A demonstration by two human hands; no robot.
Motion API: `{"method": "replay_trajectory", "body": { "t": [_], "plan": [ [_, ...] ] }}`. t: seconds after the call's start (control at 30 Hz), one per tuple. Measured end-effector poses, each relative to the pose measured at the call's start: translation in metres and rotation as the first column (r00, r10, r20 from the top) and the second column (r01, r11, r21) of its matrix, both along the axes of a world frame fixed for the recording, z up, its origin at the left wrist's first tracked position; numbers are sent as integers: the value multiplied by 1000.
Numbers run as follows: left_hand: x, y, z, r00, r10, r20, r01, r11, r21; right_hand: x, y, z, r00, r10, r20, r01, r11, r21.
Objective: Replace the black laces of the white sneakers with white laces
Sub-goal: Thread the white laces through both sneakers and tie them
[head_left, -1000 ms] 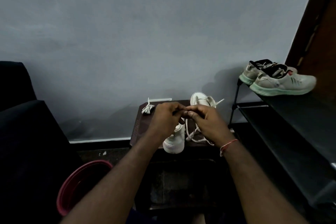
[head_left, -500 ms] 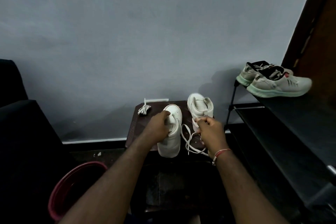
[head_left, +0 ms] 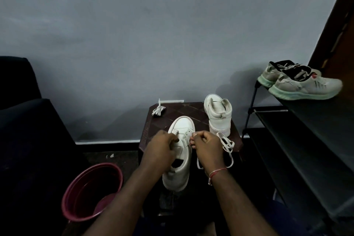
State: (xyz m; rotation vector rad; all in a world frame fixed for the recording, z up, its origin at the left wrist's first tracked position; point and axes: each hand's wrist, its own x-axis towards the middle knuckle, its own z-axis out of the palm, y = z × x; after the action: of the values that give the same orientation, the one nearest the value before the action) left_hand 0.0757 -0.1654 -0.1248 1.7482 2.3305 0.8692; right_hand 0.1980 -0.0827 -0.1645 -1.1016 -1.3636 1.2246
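A white sneaker (head_left: 179, 170) lies toe-away on the dark stool (head_left: 149, 120), its heel over the near edge. My left hand (head_left: 161, 149) grips its left side near the tongue. My right hand (head_left: 207, 147) pinches a white lace (head_left: 227, 144) at the eyelets; the loose end loops to the right. The second white sneaker (head_left: 218, 115) stands behind, heel toward me, with no lace visible. A bundled white lace (head_left: 158, 110) rests at the stool's far left corner. No black lace is visible.
A maroon bucket (head_left: 92, 189) sits on the floor at lower left. A black shoe rack (head_left: 306, 130) on the right carries a pair of grey running shoes (head_left: 298, 84). A dark chair (head_left: 28, 120) stands at left. The grey wall is close behind the stool.
Both hands dropped from a raised pinch in front of the shoes to the near sneaker. The left hand took hold of the sneaker and the right moved to its eyelets with the lace.
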Motion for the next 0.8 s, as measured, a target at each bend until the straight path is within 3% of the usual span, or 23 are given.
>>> {"method": "replay_trajectory", "body": {
  "t": [0.1, 0.23, 0.37, 0.6, 0.8],
  "plan": [
    [-2, 18, 9, 999, -34, -40, 35, 999, 32, 0, -4, -1, 1000, 0, -4, 0, 1000, 10],
    [-3, 58, 20, 989, -143, -43, 138, 985, -108, 3, -6, 1, 999, -7, -44, 6, 999, -36],
    [1, 72, 10, 999, -48, 4, 48, 992, -116, 11, -3, 8, 994, 0, -113, -18, 988, -157],
    [7, 65, -5, 992, 61, 107, -56, 997, -51, 14, 6, 21, 994, 5, 107, 2, 998, -62],
    [10, 59, -6, 991, 69, 118, -69, 998, 2, 9, 16, 29, 883, 59, 465, -108, 991, 79]
  ]
}}
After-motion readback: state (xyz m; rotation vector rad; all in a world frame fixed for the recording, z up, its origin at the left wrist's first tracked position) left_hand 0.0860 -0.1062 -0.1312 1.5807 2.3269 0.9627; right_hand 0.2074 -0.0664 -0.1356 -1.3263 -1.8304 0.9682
